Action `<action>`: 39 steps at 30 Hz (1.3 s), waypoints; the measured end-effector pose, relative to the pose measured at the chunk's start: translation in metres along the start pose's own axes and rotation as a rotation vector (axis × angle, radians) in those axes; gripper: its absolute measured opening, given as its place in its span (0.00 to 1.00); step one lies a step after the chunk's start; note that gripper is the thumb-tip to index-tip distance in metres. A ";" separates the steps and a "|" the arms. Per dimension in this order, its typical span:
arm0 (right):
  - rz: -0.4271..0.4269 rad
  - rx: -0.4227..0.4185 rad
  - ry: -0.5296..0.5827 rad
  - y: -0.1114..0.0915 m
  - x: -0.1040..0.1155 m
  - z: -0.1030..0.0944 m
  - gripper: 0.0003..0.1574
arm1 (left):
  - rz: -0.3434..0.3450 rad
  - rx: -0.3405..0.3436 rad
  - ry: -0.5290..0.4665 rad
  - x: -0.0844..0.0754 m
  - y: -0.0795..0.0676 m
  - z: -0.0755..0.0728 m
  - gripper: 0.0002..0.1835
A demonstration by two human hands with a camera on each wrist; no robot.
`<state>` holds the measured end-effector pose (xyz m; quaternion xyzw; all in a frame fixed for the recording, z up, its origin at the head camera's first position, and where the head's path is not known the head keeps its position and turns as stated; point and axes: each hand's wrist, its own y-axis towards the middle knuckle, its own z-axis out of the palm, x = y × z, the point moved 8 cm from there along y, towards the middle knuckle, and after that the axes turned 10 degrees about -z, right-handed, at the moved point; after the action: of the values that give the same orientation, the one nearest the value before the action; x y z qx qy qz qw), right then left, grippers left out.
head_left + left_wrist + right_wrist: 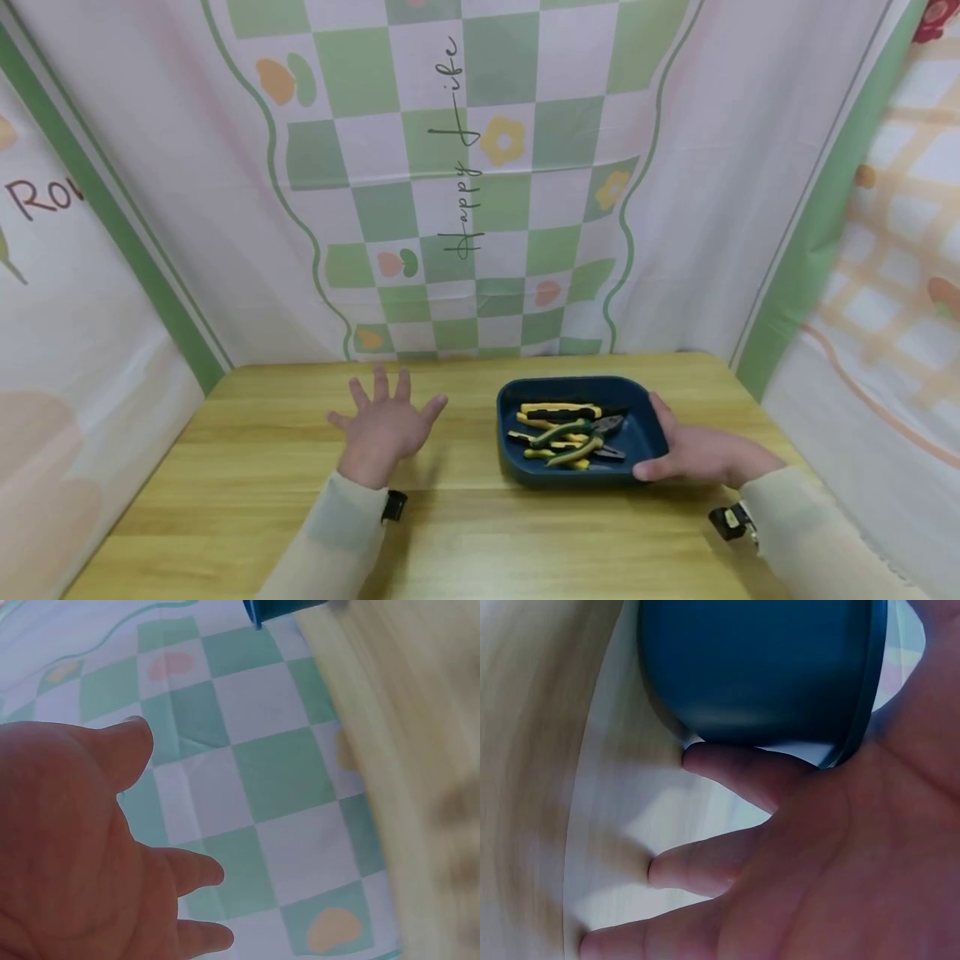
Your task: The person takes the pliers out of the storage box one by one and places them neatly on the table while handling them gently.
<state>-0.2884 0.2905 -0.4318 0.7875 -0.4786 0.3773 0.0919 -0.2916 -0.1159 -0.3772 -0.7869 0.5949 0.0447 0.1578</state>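
A dark blue plastic box (573,479) sits on the wooden table, right of the middle. In it lie pliers with green and yellow handles (573,452), a yellow and black utility knife (561,412) and other yellow-handled tools, partly covered by the pliers. My right hand (693,450) holds the box by its right end, thumb at the near corner, a finger at the far one. In the right wrist view, one finger lies against the box wall (757,667) and the others are spread near the tabletop. My left hand (382,429) hovers left of the box, fingers spread, holding nothing.
The wooden tabletop (457,542) runs back to a hanging cloth (495,200) with green checks. More printed cloth hangs at the left (82,350) and right (885,275). A dark camera is strapped to each wrist.
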 end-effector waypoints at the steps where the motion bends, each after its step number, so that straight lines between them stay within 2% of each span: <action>1: 0.003 0.002 0.011 0.000 0.001 0.002 0.80 | 0.004 0.000 0.012 -0.001 0.000 -0.001 0.49; 7: 0.010 0.002 0.017 0.003 0.010 0.009 0.82 | 0.053 0.035 -0.001 -0.014 -0.004 -0.011 0.49; 13: 0.002 0.014 0.054 0.007 0.019 0.018 0.82 | 0.150 0.079 0.007 -0.031 -0.009 -0.022 0.56; 19: 0.004 0.028 0.086 0.011 0.029 0.029 0.83 | 0.232 0.113 -0.012 -0.043 -0.015 -0.024 0.60; 28: -0.002 0.028 0.091 0.013 0.039 0.037 0.84 | 0.362 0.232 -0.050 -0.063 -0.023 -0.017 0.48; 34: 0.005 0.032 0.090 0.014 0.041 0.039 0.84 | 0.370 0.320 -0.143 -0.071 -0.026 -0.014 0.44; 37: 0.006 0.036 0.096 0.015 0.042 0.040 0.83 | 0.375 0.353 -0.163 -0.075 -0.028 -0.012 0.30; 39: 0.004 0.038 0.101 0.015 0.042 0.040 0.83 | 0.383 0.370 -0.167 -0.077 -0.029 -0.009 0.29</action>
<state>-0.2700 0.2335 -0.4349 0.7680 -0.4677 0.4259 0.1002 -0.2871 -0.0407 -0.3429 -0.6116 0.7156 0.0291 0.3362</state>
